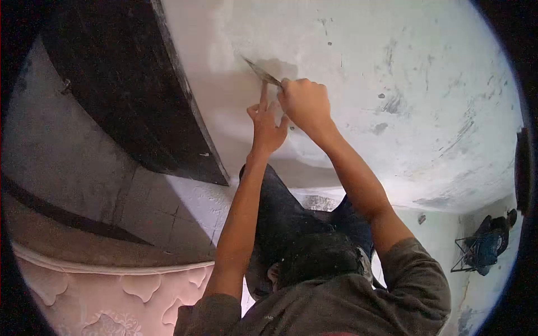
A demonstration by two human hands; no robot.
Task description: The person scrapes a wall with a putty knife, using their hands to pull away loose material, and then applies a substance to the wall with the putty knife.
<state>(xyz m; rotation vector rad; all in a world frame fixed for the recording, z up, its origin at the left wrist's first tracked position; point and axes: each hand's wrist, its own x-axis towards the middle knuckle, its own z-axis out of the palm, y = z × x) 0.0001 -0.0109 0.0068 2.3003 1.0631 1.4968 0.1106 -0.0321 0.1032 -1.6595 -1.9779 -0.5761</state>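
Note:
My right hand (305, 105) is closed around the handle of a scraper (262, 73), holding it against the pale wall (353, 73). Its thin blade appears nearly edge-on and points up and to the left. Just below it, my left hand (269, 127) has its fingers spread, with one fingertip reaching up to the underside of the blade. A greyish shadowed area lies on the wall around the blade. My right fingers hide most of the handle.
A dark wooden door panel (123, 84) stands at the left. Below it lie grey floor tiles (174, 218) and a pink quilted mattress (112, 297). Dark scuffs and small holes mark the wall at right. A dark blue object on thin legs (486, 249) stands far right.

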